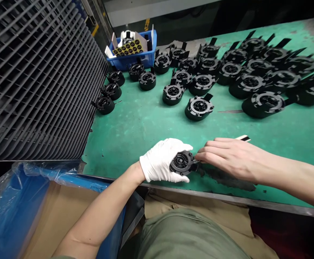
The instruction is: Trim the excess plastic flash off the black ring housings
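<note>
My left hand [162, 160], in a white glove, is closed around a round black plastic housing [182, 162] just above the front edge of the green table. The housing's ringed face points up. My bare right hand [224, 156] is at the housing's right side, fingers pinched around a slim tool. The tool's white-and-black end [244, 138] sticks out behind the knuckles; its working tip is mostly hidden by the fingers and too small to make out.
Several similar black housings [199, 108] stand across the green table [146, 126], many with black tabs. A blue bin [135, 61] holding a sticker sheet [128, 48] is at the back. Stacked grey racks [38, 79] rise at left. A plastic-lined blue container [19, 201] sits below.
</note>
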Demonstrator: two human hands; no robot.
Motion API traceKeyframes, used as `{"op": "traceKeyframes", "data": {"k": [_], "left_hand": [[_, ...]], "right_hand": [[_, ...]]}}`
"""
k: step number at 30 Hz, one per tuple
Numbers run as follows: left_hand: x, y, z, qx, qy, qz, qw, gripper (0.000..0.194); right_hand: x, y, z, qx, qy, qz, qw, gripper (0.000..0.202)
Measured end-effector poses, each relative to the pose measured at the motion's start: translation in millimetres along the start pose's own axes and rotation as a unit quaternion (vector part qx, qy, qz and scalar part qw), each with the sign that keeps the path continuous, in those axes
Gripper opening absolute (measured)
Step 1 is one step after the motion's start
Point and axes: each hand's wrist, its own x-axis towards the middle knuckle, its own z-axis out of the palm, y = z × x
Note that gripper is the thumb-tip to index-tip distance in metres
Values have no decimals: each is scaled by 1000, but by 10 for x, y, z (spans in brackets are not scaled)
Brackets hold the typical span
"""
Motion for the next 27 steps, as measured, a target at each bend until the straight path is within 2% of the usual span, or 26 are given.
{"op": "traceKeyframes", "data": {"k": [4, 10, 15, 19, 27], "left_hand": [[-26, -20, 3, -11, -2, 10, 1000, 113], [-73, -123, 49, -42, 10, 25, 999, 129], [-77, -150, 68, -56, 29, 64, 996, 127], [-78, -122, 51, -52, 26, 53, 997, 122], [-61, -66, 5, -49, 15, 42, 998, 112]], "right_hand": [[-35, -26, -27, 12, 27, 41, 999, 39], [-88, -164, 7, -43, 22, 75, 996, 33], [-24, -181, 8, -53, 48, 32, 997, 32], [53, -148, -49, -31, 48, 21, 998, 38], [99, -16, -130, -65, -16, -33, 997, 30]]}}
